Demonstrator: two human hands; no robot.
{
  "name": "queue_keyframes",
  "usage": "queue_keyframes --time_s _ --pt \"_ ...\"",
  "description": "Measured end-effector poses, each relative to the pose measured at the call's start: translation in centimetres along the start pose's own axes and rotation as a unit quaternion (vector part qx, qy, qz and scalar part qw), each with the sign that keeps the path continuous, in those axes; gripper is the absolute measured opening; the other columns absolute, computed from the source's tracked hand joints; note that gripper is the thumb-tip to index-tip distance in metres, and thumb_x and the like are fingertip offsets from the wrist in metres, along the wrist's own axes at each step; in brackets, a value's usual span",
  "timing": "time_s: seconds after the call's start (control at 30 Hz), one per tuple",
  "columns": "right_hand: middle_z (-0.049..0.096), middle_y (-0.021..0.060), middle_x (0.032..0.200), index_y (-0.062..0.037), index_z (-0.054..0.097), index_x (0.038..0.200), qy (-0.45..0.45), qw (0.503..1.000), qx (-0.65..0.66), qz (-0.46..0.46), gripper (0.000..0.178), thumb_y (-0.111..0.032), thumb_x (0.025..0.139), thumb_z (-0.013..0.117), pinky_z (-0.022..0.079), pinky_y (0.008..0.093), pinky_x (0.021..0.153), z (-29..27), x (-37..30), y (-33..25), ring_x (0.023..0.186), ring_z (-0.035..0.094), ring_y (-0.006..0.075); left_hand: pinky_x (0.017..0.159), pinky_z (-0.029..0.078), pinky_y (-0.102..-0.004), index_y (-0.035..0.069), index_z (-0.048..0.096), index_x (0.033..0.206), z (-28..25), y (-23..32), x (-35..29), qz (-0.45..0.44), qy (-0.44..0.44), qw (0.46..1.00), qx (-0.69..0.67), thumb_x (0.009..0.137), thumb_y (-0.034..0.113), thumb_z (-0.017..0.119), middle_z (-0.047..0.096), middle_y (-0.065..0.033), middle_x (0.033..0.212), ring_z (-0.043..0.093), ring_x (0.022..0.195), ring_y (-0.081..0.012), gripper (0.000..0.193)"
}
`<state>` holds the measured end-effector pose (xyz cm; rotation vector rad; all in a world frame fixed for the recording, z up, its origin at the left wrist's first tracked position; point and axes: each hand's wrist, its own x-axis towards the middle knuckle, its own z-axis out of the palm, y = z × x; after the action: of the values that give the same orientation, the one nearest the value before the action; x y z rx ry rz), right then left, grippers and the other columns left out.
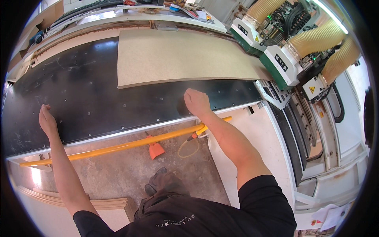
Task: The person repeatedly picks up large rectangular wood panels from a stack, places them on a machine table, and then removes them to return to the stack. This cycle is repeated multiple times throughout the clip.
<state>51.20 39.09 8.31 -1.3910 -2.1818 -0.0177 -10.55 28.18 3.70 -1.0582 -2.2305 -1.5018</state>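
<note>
A long black work table point(87, 91) with small round fittings spreads in front of me. My left hand point(47, 120) is over its near left part, fingers loosely bent and slightly apart, with nothing seen in them. Toward the table's near edge, right of the middle, my right hand point(196, 102) is curled into a fist, and no object shows in it. A large tan fibreboard panel point(177, 57) lies on the far right part of the table, apart from both hands.
A yellow rail point(134, 146) runs below the table's front edge. An orange dustpan-like scoop point(156, 150) is below it. White-and-green machine heads point(278, 67) with ribbed hoses stand at the panel's right end. Stacked boards point(110, 203) lie at lower left.
</note>
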Motion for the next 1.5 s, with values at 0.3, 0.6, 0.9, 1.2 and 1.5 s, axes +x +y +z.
queue_keyframes --time_s 0.3,0.6,0.9,1.2,1.5 --pt "0.066 0.0171 0.082 -0.0067 0.059 0.083 -0.006 1.0 -0.005 0.005 0.021 -0.023 0.094 0.053 0.05 0.0521 0.067 0.0 0.0 0.0 0.078 0.062 0.0433 0.096 0.045 -0.0402 -0.001 0.07 0.104 -0.1 0.5 -0.1 0.002 0.001 1.0 -0.006 0.105 0.04 0.038 0.07 -0.0165 0.108 0.064 0.106 -0.0335 0.053" --pt "0.066 0.0173 0.083 -0.007 0.06 0.083 -0.009 1.0 -0.001 0.012 0.02 -0.023 0.094 0.053 0.05 0.0524 0.067 -0.1 0.2 -0.4 0.077 0.062 0.0438 0.096 0.045 -0.04 -0.002 0.07 0.105 0.2 -0.3 0.3 0.002 0.001 1.0 -0.006 0.105 0.04 0.039 0.071 -0.0168 0.108 0.064 0.106 -0.0333 0.052" --pt "0.069 0.0159 0.085 -0.0103 0.066 0.088 0.018 0.976 -0.154 -0.155 0.016 -0.02 0.093 0.054 0.055 0.0501 0.065 0.7 0.2 0.3 0.076 0.068 0.0368 0.082 0.049 -0.0465 0.006 0.067 0.097 -2.3 5.9 -2.3 0.169 0.008 0.958 0.233 0.094 0.011 0.051 0.067 -0.016 0.094 0.064 0.095 -0.0348 0.018" --pt "0.054 0.0247 0.075 0.0024 0.051 0.083 -0.028 0.998 0.022 -0.05 0.022 -0.014 0.097 0.048 0.041 0.0483 0.063 0.7 0.5 2.3 0.07 0.055 0.0434 0.082 0.049 -0.0503 0.003 0.065 0.08 -0.8 7.4 -2.5 0.031 0.04 0.999 0.004 0.099 0.03 0.046 0.065 -0.0194 0.086 0.061 0.092 -0.04 0.038" --pt "0.056 0.0239 0.074 0.0027 0.053 0.083 -0.014 0.999 0.011 -0.035 0.023 -0.015 0.097 0.046 0.042 0.0471 0.064 0.9 0.5 3.0 0.069 0.057 0.0415 0.087 0.047 -0.048 0.002 0.063 0.086 -0.7 7.1 -2.7 0.009 0.012 1.0 -0.012 0.102 0.032 0.041 0.063 -0.0176 0.09 0.059 0.097 -0.0386 0.041"
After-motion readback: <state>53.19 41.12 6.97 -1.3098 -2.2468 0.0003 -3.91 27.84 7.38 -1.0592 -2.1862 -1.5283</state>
